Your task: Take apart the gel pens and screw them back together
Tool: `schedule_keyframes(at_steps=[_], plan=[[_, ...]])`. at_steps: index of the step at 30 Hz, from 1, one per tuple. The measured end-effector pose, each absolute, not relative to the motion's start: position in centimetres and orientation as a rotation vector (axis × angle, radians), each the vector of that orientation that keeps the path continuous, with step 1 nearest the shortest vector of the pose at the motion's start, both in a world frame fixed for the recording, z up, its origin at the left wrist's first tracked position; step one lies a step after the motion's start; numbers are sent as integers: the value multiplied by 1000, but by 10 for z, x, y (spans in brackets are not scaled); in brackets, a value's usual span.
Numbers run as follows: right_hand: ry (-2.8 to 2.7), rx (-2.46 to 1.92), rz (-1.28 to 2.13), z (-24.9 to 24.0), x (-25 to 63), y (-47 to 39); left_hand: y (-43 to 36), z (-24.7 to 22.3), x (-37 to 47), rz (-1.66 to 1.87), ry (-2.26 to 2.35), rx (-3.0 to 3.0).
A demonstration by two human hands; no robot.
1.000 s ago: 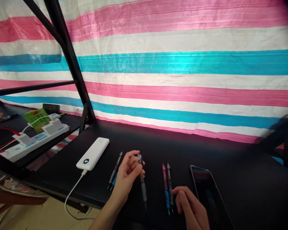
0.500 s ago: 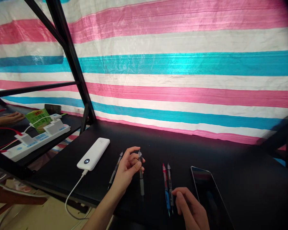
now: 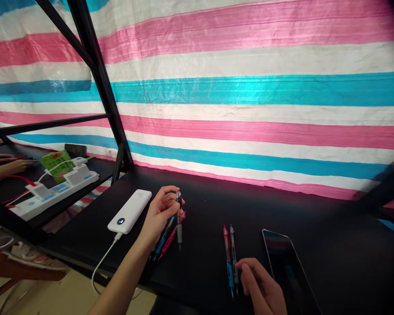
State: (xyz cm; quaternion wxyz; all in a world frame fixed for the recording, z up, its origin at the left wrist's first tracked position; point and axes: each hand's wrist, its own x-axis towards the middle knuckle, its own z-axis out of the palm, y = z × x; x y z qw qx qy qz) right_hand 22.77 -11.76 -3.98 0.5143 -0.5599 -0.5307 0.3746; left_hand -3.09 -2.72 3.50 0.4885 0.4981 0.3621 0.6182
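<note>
My left hand (image 3: 166,205) is closed round a clear-barrelled pen with a grey grip (image 3: 179,227), held tip down above the black table. Below and beside that hand lie a blue-gripped pen (image 3: 164,238) and a red pen (image 3: 169,243), partly covered by it. My right hand (image 3: 261,284) rests at the front with fingers curled together and nothing seen between them. Its fingertips are right beside a grey-gripped pen (image 3: 233,251), perhaps touching it. A pen with a red top and blue grip (image 3: 228,258) lies alongside.
A phone (image 3: 287,262) lies right of my right hand. At left are a white power bank (image 3: 129,212) with a cable and a black metal frame (image 3: 107,94). Beyond it, another person's hands (image 3: 18,166) are near a power strip (image 3: 57,194). A striped sheet (image 3: 249,118) hangs behind.
My left hand has moved left and slightly up with the grey-gripped pen. The blue-gripped and red pens beneath it now show. My right hand has stayed in place.
</note>
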Motion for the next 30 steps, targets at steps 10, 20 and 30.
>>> schedule_keyframes(at_steps=[10,20,30], plan=[[-1314,-1330,864,-40,228,-118,-13,23,-23,1075,1226,1655],[-1309,-1336,907,-42,229,-118,-9,10,-33,788,1494,2038],[-1287,-1301,903,-45,233,-117,-65,12,24,628,1130,2489]])
